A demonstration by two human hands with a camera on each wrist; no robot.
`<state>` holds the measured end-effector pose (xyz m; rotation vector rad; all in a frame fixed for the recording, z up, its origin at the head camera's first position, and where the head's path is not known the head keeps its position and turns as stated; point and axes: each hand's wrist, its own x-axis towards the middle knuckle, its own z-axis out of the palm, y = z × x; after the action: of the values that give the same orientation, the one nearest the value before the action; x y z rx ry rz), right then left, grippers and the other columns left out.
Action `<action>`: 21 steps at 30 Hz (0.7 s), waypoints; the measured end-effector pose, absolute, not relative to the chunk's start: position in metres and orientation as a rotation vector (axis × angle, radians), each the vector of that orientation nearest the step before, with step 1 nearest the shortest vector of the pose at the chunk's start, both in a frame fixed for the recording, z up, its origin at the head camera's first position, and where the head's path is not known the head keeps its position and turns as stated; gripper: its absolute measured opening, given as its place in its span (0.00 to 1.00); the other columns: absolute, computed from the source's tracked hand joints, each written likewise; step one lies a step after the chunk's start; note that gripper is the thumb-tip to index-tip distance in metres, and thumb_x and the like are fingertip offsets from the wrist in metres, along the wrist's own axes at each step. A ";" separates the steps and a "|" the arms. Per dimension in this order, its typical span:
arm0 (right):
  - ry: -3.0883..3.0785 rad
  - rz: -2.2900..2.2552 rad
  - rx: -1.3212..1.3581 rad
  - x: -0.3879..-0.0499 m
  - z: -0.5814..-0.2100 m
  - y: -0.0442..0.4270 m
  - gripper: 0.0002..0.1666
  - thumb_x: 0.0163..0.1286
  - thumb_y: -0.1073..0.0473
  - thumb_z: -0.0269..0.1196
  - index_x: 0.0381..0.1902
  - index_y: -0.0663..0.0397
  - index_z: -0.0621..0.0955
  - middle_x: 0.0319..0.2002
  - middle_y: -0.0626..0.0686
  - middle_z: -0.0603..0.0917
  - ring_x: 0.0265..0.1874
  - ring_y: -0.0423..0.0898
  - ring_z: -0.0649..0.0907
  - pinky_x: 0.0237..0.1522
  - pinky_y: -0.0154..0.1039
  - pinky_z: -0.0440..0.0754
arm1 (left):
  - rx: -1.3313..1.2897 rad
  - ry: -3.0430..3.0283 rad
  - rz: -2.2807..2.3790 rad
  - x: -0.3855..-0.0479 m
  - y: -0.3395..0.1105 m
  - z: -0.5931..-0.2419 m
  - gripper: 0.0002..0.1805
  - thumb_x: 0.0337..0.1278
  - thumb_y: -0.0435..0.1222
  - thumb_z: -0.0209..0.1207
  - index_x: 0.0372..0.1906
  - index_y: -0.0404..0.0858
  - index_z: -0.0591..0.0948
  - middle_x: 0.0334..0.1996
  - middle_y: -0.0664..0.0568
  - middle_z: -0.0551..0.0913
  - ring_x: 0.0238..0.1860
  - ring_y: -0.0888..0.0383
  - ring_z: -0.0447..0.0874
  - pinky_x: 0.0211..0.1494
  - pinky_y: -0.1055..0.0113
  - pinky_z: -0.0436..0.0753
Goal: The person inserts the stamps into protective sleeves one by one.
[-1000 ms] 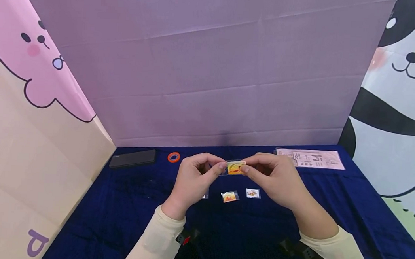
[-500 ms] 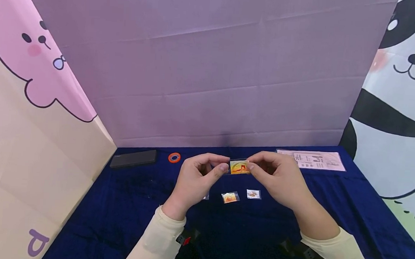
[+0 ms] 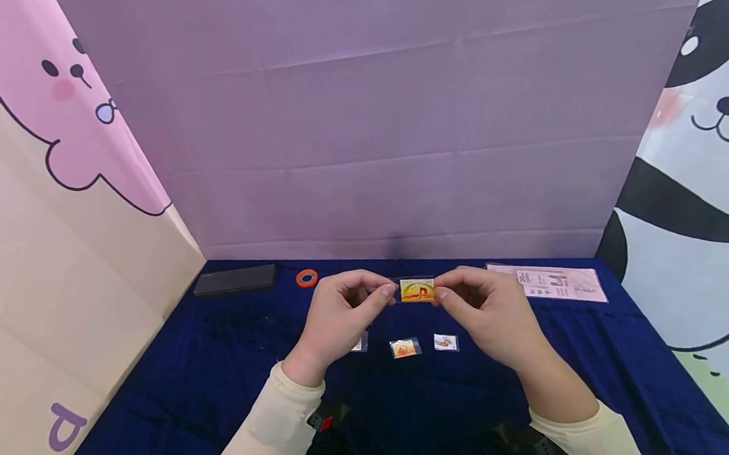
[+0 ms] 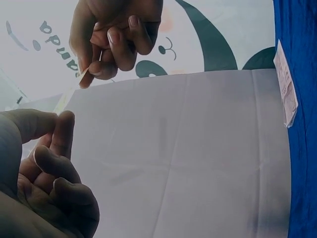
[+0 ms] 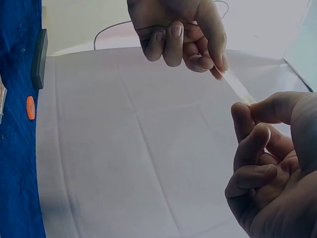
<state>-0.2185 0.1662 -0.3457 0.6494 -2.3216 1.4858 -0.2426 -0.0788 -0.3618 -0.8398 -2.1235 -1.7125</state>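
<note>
A small yellow stamp (image 3: pixel 418 290) with a red picture sits in a clear sleeve, raised above the blue cloth. My left hand (image 3: pixel 342 313) pinches the sleeve's left end between thumb and forefinger. At the right end, my right hand (image 3: pixel 487 317) pinches it by the stamp's edge in the same way. The left wrist view shows the stamp strip (image 4: pixel 64 99) nearly edge-on between both hands. Below the hands lie an orange-yellow stamp (image 3: pixel 405 348) and a white stamp (image 3: pixel 445 342), each in a clear sleeve. Another sleeved piece (image 3: pixel 360 343) is partly hidden by my left hand.
A dark flat case (image 3: pixel 234 280) lies at the back left, with an orange ring-shaped roll (image 3: pixel 306 278) beside it. A pink printed ticket (image 3: pixel 561 283) in a clear sleeve lies at the back right. A mauve cloth wall (image 3: pixel 370 130) rises behind the table.
My left fingertips have shifted slightly left, away from the stamp's picture. More of the stamp's right side shows by my right thumb. The things on the cloth have stayed put.
</note>
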 end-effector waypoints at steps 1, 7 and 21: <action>-2.321 1.481 0.652 -0.219 -0.346 0.166 0.06 0.76 0.64 0.65 0.45 0.55 0.88 0.37 0.51 0.88 0.30 0.46 0.83 0.29 0.35 0.81 | -0.841 -2.124 -1.719 -0.242 -0.079 -0.362 0.04 0.70 0.39 0.68 0.41 0.44 0.91 0.31 0.55 0.89 0.16 0.56 0.69 0.18 0.66 0.68; -2.327 1.485 0.653 -0.217 -0.344 0.165 0.05 0.76 0.65 0.66 0.44 0.54 0.88 0.36 0.51 0.88 0.28 0.45 0.82 0.28 0.35 0.80 | -0.862 -2.107 -1.737 -0.243 -0.078 -0.361 0.04 0.69 0.37 0.68 0.41 0.43 0.91 0.30 0.57 0.89 0.17 0.57 0.69 0.19 0.67 0.67; -2.321 1.497 0.675 -0.217 -0.345 0.167 0.06 0.75 0.66 0.66 0.45 0.55 0.89 0.39 0.51 0.88 0.30 0.47 0.83 0.31 0.35 0.83 | -0.906 -2.106 -1.732 -0.242 -0.077 -0.362 0.03 0.70 0.36 0.67 0.41 0.42 0.91 0.31 0.57 0.89 0.16 0.57 0.69 0.19 0.67 0.67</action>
<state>-0.2170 0.1669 -0.3446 0.6750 -2.3211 1.4968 -0.2425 -0.0770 -0.3619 -0.9064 -2.1060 -1.7319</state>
